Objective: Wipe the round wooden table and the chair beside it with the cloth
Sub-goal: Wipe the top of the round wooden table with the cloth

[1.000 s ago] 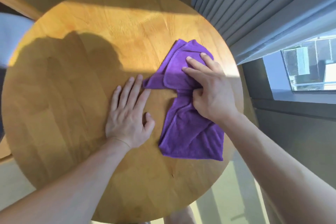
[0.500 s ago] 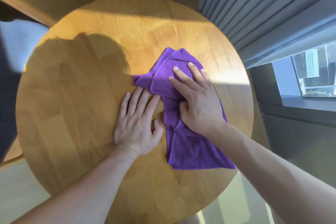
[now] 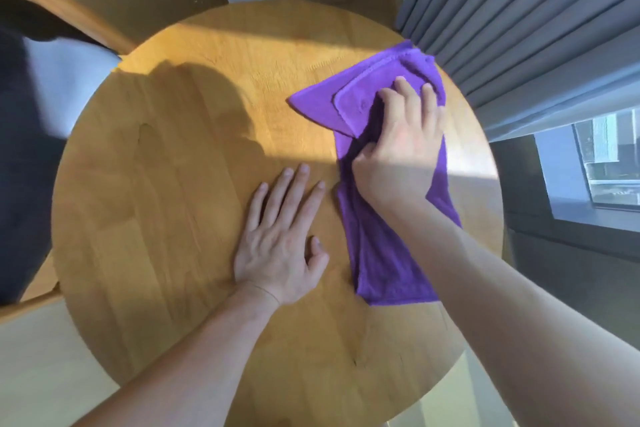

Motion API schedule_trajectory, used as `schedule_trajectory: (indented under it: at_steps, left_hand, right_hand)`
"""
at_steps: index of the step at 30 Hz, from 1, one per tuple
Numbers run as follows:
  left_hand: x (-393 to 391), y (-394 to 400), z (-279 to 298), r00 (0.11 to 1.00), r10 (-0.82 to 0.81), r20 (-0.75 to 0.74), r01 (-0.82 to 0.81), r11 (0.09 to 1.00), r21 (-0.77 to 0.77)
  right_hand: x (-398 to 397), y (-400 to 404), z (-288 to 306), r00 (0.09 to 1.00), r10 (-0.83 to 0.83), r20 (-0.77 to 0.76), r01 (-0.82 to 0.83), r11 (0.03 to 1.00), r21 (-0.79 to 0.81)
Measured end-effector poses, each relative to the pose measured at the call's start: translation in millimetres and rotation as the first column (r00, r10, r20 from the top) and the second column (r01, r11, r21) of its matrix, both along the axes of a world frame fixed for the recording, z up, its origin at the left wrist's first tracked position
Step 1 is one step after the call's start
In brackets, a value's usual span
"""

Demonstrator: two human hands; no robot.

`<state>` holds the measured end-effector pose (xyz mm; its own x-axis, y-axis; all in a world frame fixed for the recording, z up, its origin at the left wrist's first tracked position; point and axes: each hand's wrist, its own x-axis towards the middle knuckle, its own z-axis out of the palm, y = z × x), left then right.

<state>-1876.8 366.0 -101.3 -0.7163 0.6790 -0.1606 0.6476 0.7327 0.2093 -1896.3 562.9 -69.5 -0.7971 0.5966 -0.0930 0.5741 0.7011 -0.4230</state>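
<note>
The right hand (image 3: 398, 152) presses the purple cloth (image 3: 384, 243) onto the round wooden table (image 3: 166, 218), fingers curled into the bunched fabric near the far right edge, probably to drag it as a pad. The left hand (image 3: 280, 246) lies flat with fingers straight beside the cloth, apparently bracing the top. The chair (image 3: 65, 7) stands beyond the table's left side, untouched
</note>
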Motion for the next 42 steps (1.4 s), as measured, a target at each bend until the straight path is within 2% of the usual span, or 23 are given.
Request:
schedule_trajectory:
  at_steps: [2,5,8,10,13,16,18,19,20,22,25,27,28,30,33,37,39,42]
  left_hand:
    - [0.6,-1.4,-0.4,1.0,-0.001,-0.002,0.001,1.0,-0.007]
    - [1.8,-1.3,1.5,1.0,0.002,-0.005,-0.002,1.0,0.008]
    - [0.1,0.6,3.6,1.0,0.007,0.01,-0.007,1.0,0.012]
    - [-0.2,0.9,4.9,1.0,0.0,0.015,0.0,1.0,-0.003]
    - [-0.3,0.8,4.7,1.0,0.002,0.016,-0.002,1.0,0.012]
    - [0.1,-0.3,2.4,1.0,0.002,0.004,-0.002,1.0,0.021]
    - [0.6,0.1,1.4,1.0,-0.002,-0.003,0.002,1.0,0.016]
    - [0.9,0.5,1.1,1.0,-0.003,-0.007,0.003,1.0,0.01]
    - [1.2,0.6,1.1,1.0,0.0,-0.012,0.0,1.0,0.005]
    - [1.3,0.1,1.5,1.0,0.009,-0.018,-0.009,1.0,0.006]
    - [0.6,0.0,3.1,1.0,0.011,-0.019,-0.011,1.0,0.018]
    - [0.7,0.5,3.7,1.0,0.007,-0.022,-0.007,1.0,0.011]
    - [0.5,0.8,3.8,1.0,0.005,-0.021,-0.005,1.0,0.012]
    - [-0.8,1.8,4.1,1.0,0.003,-0.005,-0.003,1.0,0.016]
    - [-3.5,2.1,3.2,1.0,0.01,0.001,-0.01,1.0,0.027]
    - [1.1,-0.6,3.2,1.0,0.013,-0.008,-0.013,0.999,0.038]
    - [1.6,-1.2,3.0,1.0,0.01,-0.018,-0.01,0.999,0.038]
    - [1.9,-0.6,3.1,1.0,0.011,-0.021,-0.01,0.999,0.037]
  right_hand:
    - [3.2,-20.3,2.5,0.983,0.183,0.031,-0.183,0.983,-0.011]
    - [25.6,-19.8,4.8,0.842,0.537,0.054,-0.53,0.841,-0.105]
    - [47.0,15.0,3.3,0.72,0.693,0.04,-0.683,0.717,-0.139]
    - [53.9,44.8,3.7,0.751,0.658,0.047,-0.649,0.75,-0.125]
    - [53.2,62.0,2.8,0.892,0.451,-0.037,-0.453,0.888,-0.077]
    - [38.1,30.8,-2.0,0.977,0.182,-0.115,-0.182,0.983,0.007]
    - [23.7,0.4,-1.0,0.997,0.036,-0.07,-0.035,0.999,0.013]
    - [18.7,-13.5,-0.4,1.0,0.016,-0.024,-0.015,1.0,0.009]
    - [16.9,-25.0,-0.2,0.999,0.045,0.022,-0.045,0.999,0.002]
    - [26.0,-37.7,-1.8,0.97,0.234,0.07,-0.232,0.972,-0.033]
    - [53.4,-18.1,-2.3,0.832,0.551,0.058,-0.546,0.834,-0.083]
    - [64.6,11.8,-1.5,0.752,0.656,0.063,-0.651,0.755,-0.079]
    - [66.8,27.6,-1.0,0.743,0.665,0.072,-0.662,0.747,-0.066]
    - [65.4,50.6,0.4,0.809,0.582,0.078,-0.58,0.813,-0.052]
    - [51.6,42.2,-2.2,0.941,0.338,0.006,-0.338,0.941,0.0]
    - [37.8,-7.0,-4.5,0.998,0.066,0.005,-0.066,0.998,-0.004]
    - [42.6,-26.0,-4.6,0.998,0.056,0.034,-0.056,0.998,-0.008]
    - [67.8,-37.5,-5.4,0.98,0.196,0.018,-0.196,0.98,-0.033]
